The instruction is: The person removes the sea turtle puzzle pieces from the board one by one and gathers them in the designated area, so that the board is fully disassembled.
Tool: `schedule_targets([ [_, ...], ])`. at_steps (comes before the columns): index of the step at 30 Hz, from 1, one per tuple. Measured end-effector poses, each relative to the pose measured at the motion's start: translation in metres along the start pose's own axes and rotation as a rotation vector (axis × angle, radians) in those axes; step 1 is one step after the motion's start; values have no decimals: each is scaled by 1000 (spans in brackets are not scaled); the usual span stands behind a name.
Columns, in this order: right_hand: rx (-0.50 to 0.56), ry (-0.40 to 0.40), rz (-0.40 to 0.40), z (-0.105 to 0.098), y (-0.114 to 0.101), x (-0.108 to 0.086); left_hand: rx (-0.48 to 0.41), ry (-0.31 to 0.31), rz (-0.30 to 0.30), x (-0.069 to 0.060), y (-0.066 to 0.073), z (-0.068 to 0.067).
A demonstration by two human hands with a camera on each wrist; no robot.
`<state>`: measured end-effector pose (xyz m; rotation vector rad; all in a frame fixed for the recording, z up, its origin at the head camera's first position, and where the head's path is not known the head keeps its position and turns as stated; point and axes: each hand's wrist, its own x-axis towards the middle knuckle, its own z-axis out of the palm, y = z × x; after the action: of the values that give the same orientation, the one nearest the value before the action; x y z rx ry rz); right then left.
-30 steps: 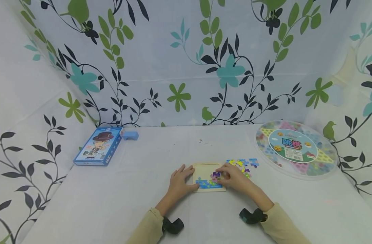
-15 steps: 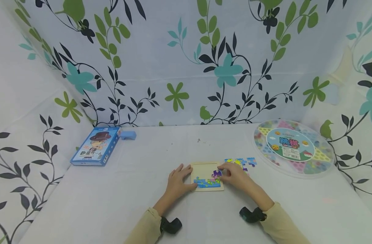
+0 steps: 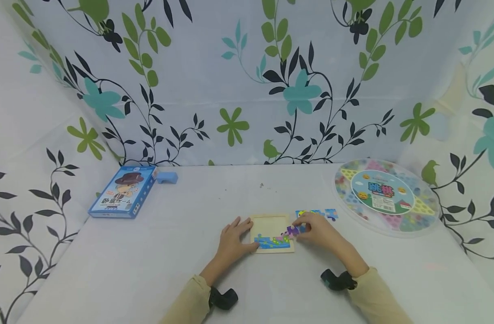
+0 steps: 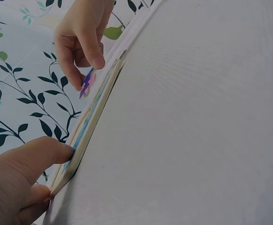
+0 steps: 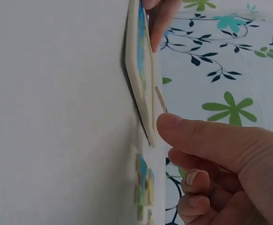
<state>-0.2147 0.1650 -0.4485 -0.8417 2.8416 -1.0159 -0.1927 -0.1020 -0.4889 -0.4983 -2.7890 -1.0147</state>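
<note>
A shallow wooden puzzle tray (image 3: 271, 222) lies on the white table, with joined blue jigsaw pieces (image 3: 269, 243) along its near side. My left hand (image 3: 229, 243) holds the tray's left side; in the left wrist view the thumb presses on its near corner, fingers at the outer edge. Over the tray's right edge, my right hand (image 3: 323, 231) pinches a purple and pink jigsaw piece (image 3: 292, 231) between thumb and fingers. The right wrist view shows that piece (image 5: 161, 98) edge-on, tilted and raised above the tray. Loose jigsaw pieces (image 3: 331, 213) lie beyond the right hand, partly hidden by it.
Back left stands a blue game box (image 3: 123, 193) with a small blue block (image 3: 167, 177) beside it. A round clear board-game case (image 3: 386, 195) lies at the back right. A patterned cloth (image 3: 182, 81) hangs behind the table.
My right hand has shifted slightly right relative to the tray, still pinching the purple piece. The left hand keeps its hold on the tray. The head view has moved a little.
</note>
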Motion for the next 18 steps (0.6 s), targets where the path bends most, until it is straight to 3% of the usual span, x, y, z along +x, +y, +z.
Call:
schedule_targets([
  [8, -8, 53, 51, -28, 9, -8, 5, 0, 5, 0, -2, -1],
  [18, -54, 5, 186, -64, 30, -26, -9, -6, 1, 1, 0, -1],
])
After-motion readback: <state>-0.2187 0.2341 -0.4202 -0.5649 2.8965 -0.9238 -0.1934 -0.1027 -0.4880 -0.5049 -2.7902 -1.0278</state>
